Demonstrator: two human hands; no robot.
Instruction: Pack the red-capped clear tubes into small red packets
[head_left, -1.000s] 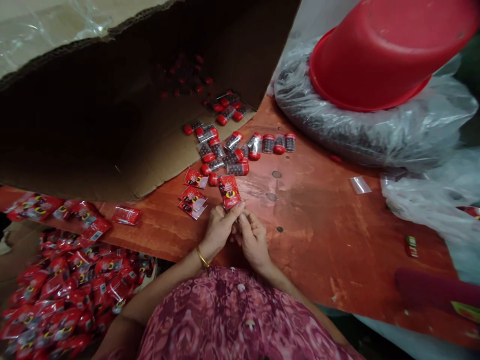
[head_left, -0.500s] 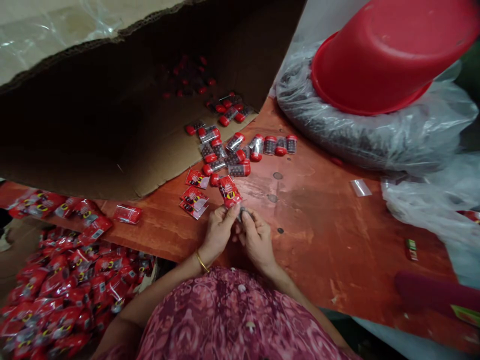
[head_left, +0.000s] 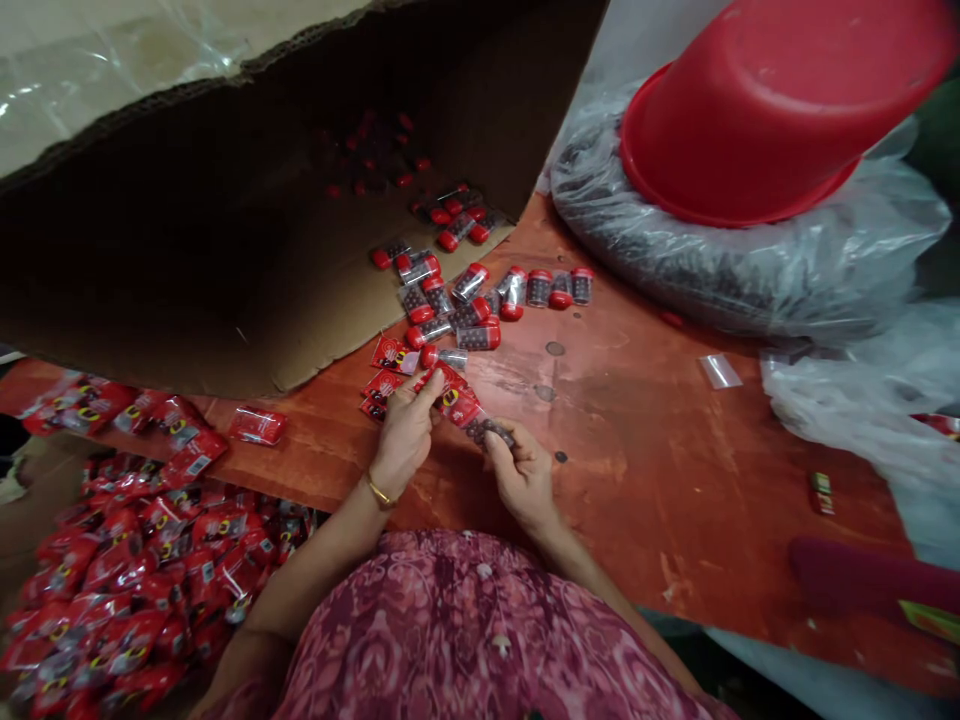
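Observation:
My left hand [head_left: 403, 437] pinches the upper end of a red printed sachet [head_left: 453, 396] over the red-brown table [head_left: 645, 450]. My right hand [head_left: 519, 470] grips a small clear tube of dark beads [head_left: 491, 431] at the sachet's lower open end, partly inside it. A few flat red sachets [head_left: 388, 368] lie just left of my left hand. Several red-capped bead tubes [head_left: 480, 297] are scattered beyond, spilling from a cardboard box [head_left: 225, 230] lying on its side.
An upturned red basin [head_left: 765, 110] rests on a plastic bag of dark beads [head_left: 750, 260] at the far right. A heap of filled red sachets [head_left: 127, 560] lies below the table at left. More clear plastic [head_left: 862, 400] and a small empty clear bag [head_left: 720, 371] lie right.
My left hand moved up and left along the sachet, tilting it flatter. My right hand drew slightly right, and the bead tube now shows at the sachet's lower end.

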